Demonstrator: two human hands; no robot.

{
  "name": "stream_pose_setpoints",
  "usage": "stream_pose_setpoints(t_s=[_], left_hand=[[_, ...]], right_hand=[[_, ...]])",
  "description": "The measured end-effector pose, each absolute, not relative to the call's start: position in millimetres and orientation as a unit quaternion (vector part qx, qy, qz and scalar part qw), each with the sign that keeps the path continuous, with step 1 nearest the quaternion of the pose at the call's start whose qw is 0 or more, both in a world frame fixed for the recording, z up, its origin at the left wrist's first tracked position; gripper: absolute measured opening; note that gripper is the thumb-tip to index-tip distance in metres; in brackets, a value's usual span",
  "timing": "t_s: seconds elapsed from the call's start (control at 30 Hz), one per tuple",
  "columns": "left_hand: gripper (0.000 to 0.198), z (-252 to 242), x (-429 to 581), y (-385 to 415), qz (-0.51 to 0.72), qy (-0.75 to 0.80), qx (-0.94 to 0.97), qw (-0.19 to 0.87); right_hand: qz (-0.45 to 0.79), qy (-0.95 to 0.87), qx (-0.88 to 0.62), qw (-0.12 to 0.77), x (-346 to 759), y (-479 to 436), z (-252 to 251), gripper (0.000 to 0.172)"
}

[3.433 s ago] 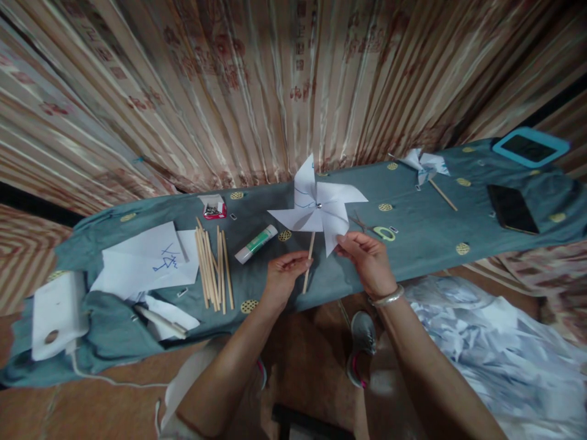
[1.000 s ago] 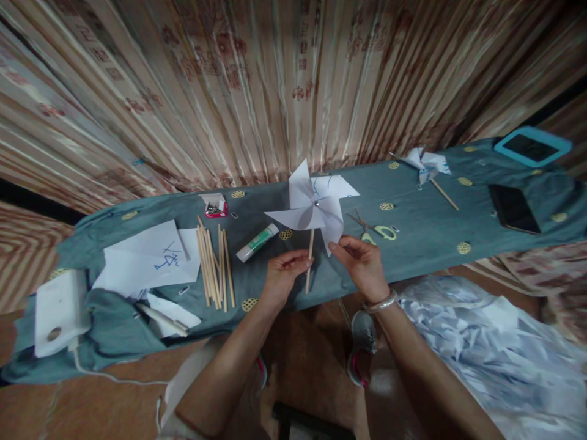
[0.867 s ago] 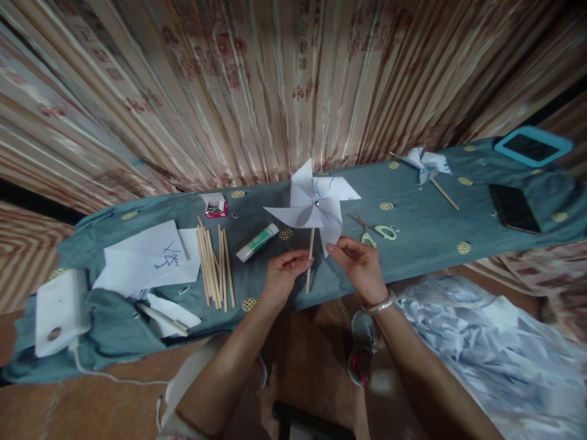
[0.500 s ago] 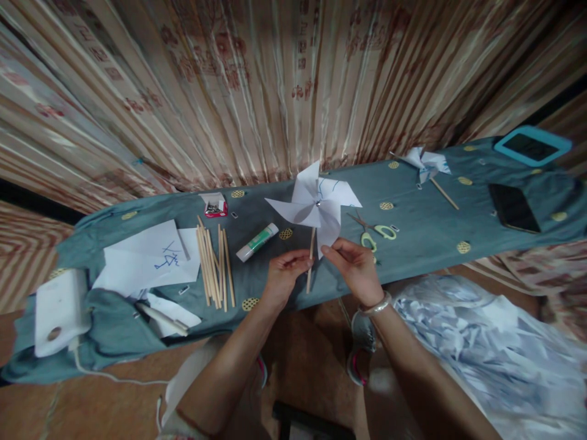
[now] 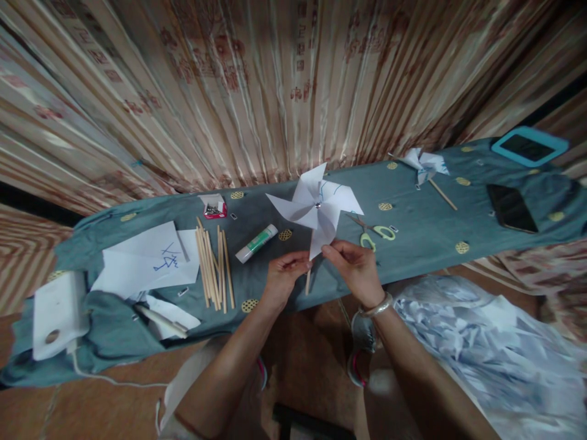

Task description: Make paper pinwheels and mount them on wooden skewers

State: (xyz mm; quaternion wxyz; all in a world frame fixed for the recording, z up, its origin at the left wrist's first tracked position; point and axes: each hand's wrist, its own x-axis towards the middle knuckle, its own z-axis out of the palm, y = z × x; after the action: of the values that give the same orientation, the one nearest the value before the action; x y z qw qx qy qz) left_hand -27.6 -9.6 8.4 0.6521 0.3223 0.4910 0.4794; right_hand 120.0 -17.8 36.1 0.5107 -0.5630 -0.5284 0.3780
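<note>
A white paper pinwheel (image 5: 316,205) on a wooden stick stands upright over the grey-blue cloth of the table (image 5: 413,226). My left hand (image 5: 284,278) is closed around the stick just below the blades. My right hand (image 5: 355,269) pinches the tip of the lowest blade, close beside the left fingers. A metal pin shows at the pinwheel's centre.
Several wooden sticks (image 5: 213,266), a glue stick (image 5: 255,242), a pin box (image 5: 214,208) and paper sheets (image 5: 147,260) lie left. Scissors (image 5: 373,230), a second pinwheel (image 5: 426,166), a phone (image 5: 511,208) and a tablet (image 5: 529,146) lie right. Crumpled paper (image 5: 495,342) fills a bag below.
My right hand has moved left along with the lowest blade, turning the pinwheel clockwise. The left hand has kept its hold on the stick.
</note>
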Motion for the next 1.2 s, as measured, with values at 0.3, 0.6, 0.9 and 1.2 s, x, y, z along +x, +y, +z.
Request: stream_pose_setpoints(t_s=[0.3, 0.6, 0.9, 1.2], left_hand=[[0.031, 11.1, -28.1, -12.7, 0.459, 0.489, 0.312, 0.673], [0.032, 9.7, -27.1, -15.0, 0.432, 0.477, 0.326, 0.692], [0.032, 11.1, -29.2, -12.0, 0.462, 0.471, 0.320, 0.680], [0.028, 9.8, -29.3, -8.8, 0.488, 0.479, 0.310, 0.661]], right_hand=[[0.136, -0.452, -0.648, 0.598, 185.0, 0.7, 42.3, 0.027], [0.252, -0.425, -0.628, 0.602, 191.3, 18.6, 34.3, 0.022], [0.326, -0.378, -0.597, 0.628, 173.8, 12.3, 38.5, 0.013], [0.364, -0.389, -0.587, 0.609, 156.7, 4.0, 41.2, 0.013]])
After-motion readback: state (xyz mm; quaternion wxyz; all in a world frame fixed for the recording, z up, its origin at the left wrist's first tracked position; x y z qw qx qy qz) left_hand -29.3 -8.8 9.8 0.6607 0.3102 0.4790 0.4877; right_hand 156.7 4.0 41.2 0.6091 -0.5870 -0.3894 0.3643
